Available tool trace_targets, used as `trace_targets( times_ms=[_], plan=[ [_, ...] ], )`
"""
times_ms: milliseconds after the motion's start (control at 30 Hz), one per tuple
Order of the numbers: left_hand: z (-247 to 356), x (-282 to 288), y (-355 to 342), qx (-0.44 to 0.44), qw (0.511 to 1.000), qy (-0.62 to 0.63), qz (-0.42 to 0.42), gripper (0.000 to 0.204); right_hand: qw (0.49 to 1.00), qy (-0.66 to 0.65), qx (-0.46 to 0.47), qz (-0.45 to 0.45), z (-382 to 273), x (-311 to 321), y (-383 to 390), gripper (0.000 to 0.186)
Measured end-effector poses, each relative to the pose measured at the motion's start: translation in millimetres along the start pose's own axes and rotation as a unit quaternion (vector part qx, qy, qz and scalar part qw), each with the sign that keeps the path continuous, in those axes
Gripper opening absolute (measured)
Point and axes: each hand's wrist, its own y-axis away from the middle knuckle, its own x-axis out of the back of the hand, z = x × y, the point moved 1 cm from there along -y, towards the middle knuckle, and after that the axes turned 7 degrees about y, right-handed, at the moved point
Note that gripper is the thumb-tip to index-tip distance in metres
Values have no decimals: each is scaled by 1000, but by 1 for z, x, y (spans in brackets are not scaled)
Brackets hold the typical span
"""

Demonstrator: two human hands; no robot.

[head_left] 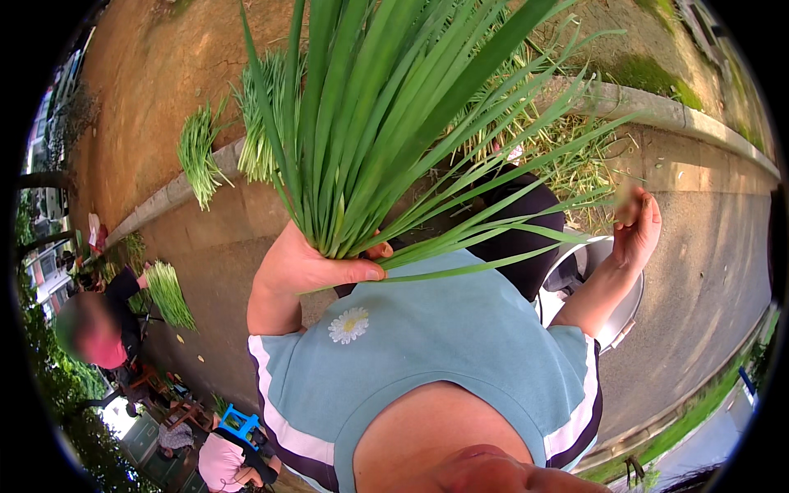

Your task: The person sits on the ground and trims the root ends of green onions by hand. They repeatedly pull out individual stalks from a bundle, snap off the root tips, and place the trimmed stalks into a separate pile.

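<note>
Grasping a fanned bundle of long, flat, bright-green leaves (362,148) around its gathered lower end in the bare left hand (308,261), and holding it raised before the pale-blue short-sleeved shirt (427,304), tips spreading upward and to the right. Curling the bare right hand (639,226) near the rightmost tips; leaving impossible to tell, through the blur at the fingertips, an unladen curl from a pinch. Showing, along the pale concrete kerb (662,110), a loose heap of green and straw-coloured stalks (592,168). Probably being at a gathering or sorting step; for the next move, apparently calling for a steady left hold and careful right-hand picking among the outspread leaves.
</note>
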Motion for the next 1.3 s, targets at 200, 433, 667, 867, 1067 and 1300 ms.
trace_targets(
  times_ms=[200,433,667,867,1067,1300],
  plan=[
    [-1,0,-6,6,1000,-16,-16,39,968,206,92,113,0,-11,-11,16],
    [-10,0,-9,10,1000,15,-9,39,989,-109,29,99,9,-24,-29,17],
    [-14,2,-2,-52,998,35,-11,37,901,243,145,330,27,-3,-69,20],
    [-8,0,6,-82,993,80,7,39,945,293,-130,57,70,27,-55,24],
    [-12,-3,8,-108,992,71,9,38,854,161,-108,-483,30,-116,37,65],
    [-17,-12,-6,-168,984,-61,4,32,846,-100,-175,-493,24,-189,60,46]
  ],
)
